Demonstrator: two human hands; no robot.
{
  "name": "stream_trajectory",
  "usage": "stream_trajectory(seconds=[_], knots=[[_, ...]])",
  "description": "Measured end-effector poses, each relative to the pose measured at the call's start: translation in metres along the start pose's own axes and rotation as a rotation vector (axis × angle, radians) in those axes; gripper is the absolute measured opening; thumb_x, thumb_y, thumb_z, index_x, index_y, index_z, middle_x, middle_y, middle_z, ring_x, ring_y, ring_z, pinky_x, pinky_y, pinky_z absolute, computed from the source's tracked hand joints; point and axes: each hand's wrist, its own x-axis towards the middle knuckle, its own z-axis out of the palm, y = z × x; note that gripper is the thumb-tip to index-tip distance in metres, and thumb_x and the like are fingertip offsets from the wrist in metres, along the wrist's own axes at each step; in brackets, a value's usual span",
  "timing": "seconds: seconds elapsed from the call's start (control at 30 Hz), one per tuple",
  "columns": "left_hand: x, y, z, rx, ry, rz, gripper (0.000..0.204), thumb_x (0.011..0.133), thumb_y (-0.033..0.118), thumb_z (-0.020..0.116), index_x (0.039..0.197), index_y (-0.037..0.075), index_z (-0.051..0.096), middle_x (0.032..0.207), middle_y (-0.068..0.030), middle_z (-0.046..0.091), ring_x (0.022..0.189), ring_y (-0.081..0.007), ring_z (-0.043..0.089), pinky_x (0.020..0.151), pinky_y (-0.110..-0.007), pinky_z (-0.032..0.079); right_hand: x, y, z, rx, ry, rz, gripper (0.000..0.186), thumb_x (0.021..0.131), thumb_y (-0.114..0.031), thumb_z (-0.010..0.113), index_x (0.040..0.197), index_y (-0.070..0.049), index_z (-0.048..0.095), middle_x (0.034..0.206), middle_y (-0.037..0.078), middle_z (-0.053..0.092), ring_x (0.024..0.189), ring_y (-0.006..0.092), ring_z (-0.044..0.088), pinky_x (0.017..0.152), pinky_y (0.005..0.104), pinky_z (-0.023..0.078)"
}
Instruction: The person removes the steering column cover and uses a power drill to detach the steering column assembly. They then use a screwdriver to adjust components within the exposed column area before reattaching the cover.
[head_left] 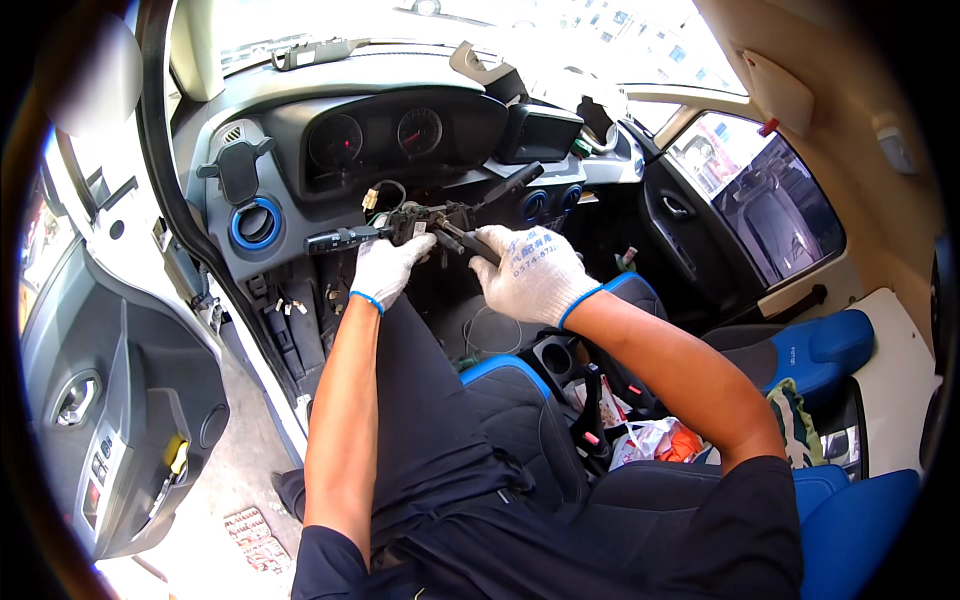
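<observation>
Both my hands wear white knit gloves with blue cuffs at a bare steering column, where no steering wheel shows. My left hand (385, 268) closes its thumb and fingers on the near left side of the column switch assembly (408, 222). A black stalk (340, 239) sticks out to its left and another stalk (512, 185) slants up to its right. In my right hand (535, 272) is a dark-handled tool, apparently a screwdriver (478, 244), its metal end directed at the column's middle. The exact contact point is too small to make out.
Behind the column sits the instrument cluster (375, 135); a phone holder (238, 175) is left of it. A loose connector (370, 199) hangs above the column. Trim pieces (487, 70) lie on the dashboard. The driver's door (130, 400) stands open; bags (655, 440) lie between the seats.
</observation>
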Motion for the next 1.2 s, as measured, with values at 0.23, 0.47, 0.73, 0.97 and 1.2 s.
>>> stream_trajectory(seconds=[0.23,0.47,0.73,0.97,1.2], knots=[[0.01,-0.008,0.006,0.001,-0.011,-0.032,0.03,0.095,0.015,0.087,0.12,0.001,0.078,0.102,-0.0044,0.08,0.087,-0.0131,0.072,0.081,-0.032,0.06,0.002,0.001,0.007,0.343,0.123,0.104,0.037,0.102,-0.032,0.071,0.12,-0.001,0.083,0.101,0.024,0.083,0.095,0.0415,0.081,0.089,0.0457,0.064],[-0.027,-0.034,0.046,-0.562,0.369,-0.069,0.051,0.095,0.01,0.09,0.137,-0.006,0.066,0.108,-0.0095,0.08,0.089,-0.0177,0.076,0.086,-0.033,0.063,-0.03,0.018,-0.002,0.095,0.142,-0.046,0.035,0.101,-0.028,0.077,0.126,-0.005,0.078,0.09,0.018,0.082,0.082,0.0363,0.082,0.076,0.0453,0.065],[-0.065,0.002,0.086,-1.346,-0.116,-0.459,0.025,0.118,0.016,0.057,0.129,-0.004,0.068,0.125,-0.0214,0.073,0.117,-0.0393,0.076,0.105,-0.049,0.064,-0.066,0.025,0.055,0.433,0.337,-0.043,0.03,0.1,-0.024,0.081,0.124,-0.007,0.078,0.093,0.019,0.082,0.083,0.0382,0.081,0.075,0.0456,0.065],[-0.043,-0.009,0.071,-1.233,-0.08,-0.395,0.025,0.118,0.014,0.056,0.129,-0.004,0.068,0.118,-0.0182,0.076,0.115,-0.0356,0.077,0.101,-0.05,0.065,-0.044,0.01,0.061,0.423,0.246,0.061,0.034,0.1,-0.023,0.08,0.128,-0.005,0.077,0.099,0.021,0.083,0.089,0.0388,0.082,0.079,0.0453,0.066],[-0.041,-0.013,0.067,-1.235,-0.143,-0.377,0.024,0.117,0.011,0.056,0.128,-0.007,0.067,0.116,-0.0186,0.076,0.111,-0.0338,0.078,0.098,-0.047,0.066,-0.046,0.002,0.064,0.353,0.27,0.059,0.036,0.1,-0.029,0.077,0.129,-0.008,0.075,0.094,0.02,0.082,0.085,0.0411,0.081,0.079,0.0505,0.065]])
